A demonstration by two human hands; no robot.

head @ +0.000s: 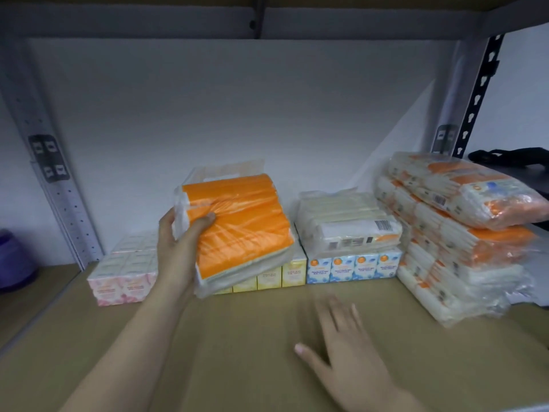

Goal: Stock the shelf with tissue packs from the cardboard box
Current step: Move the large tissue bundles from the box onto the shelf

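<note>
Now our left hand (175,248) grips crinkly orange pack (237,230), tilted above yellow boxes (279,273). Right hand (347,349) spread flat, blurred, over brown shelf (237,337). Glossy wrapped stack (457,233) at right; white wall (237,108) behind.

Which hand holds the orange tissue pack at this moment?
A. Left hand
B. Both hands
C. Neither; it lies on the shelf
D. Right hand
A: the left hand grips the orange pack by its edge, while the right hand is spread open, apart from it.
</note>
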